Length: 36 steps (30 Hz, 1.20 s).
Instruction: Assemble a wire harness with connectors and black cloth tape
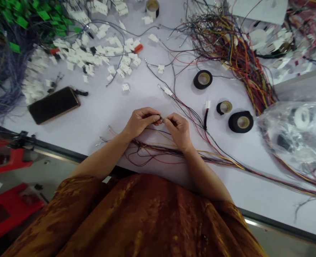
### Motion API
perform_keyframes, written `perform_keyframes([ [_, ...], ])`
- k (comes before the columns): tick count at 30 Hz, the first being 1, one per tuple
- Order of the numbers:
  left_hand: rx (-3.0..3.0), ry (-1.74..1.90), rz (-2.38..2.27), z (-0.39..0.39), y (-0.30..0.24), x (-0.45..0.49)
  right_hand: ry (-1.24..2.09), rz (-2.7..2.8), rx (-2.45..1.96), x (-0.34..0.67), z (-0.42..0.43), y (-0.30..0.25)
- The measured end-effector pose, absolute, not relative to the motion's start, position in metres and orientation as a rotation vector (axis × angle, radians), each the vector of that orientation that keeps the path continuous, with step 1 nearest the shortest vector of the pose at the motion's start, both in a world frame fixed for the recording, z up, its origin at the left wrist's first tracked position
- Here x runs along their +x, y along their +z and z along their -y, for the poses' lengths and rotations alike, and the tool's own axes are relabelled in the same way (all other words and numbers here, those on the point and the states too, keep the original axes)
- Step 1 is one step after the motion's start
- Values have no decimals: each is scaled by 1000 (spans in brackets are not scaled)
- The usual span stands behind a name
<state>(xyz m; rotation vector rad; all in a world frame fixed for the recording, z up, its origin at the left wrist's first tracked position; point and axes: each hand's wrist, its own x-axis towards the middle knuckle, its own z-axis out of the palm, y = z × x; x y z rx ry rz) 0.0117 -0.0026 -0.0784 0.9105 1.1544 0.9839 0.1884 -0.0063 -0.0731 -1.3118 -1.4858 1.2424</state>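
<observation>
Both hands work at the centre of the white work table point(99, 110), just beyond its near edge. The left hand point(143, 123) and the right hand point(178, 130) are each closed in a fingertip pinch, and together they grasp a small dark wire end point(161, 118); its exact form is too small to determine. The wire end is held between the fingertips, above a loose bundle of multicoloured wires point(158, 150) that runs under the wrists and out to the right. To the right of the hands lie a white connector on a black-sleeved lead point(207, 104) and three rolls of black tape point(240, 121). A tangle of coloured wires point(227, 53) occupies the upper right, with a clear plastic bag point(294, 128) below it. White plastic connectors point(93, 53) lie scattered at the upper left, near a black smartphone point(53, 105).
</observation>
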Motion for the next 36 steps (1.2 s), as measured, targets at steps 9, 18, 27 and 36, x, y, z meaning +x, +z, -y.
perform_keyframes([
  [9,1015,916,-1229,3,-75,11,1219,1478,-1309,193,9,-72],
  [18,1016,907,-1204,4,-72,12,1214,1521,-1285,194,10,-73],
  [27,1009,865,-1145,5,-75,12,1239,1549,-1297,195,9,-72],
  [36,912,891,-1026,5,-78,15,1180,1619,-1313,195,10,-70],
])
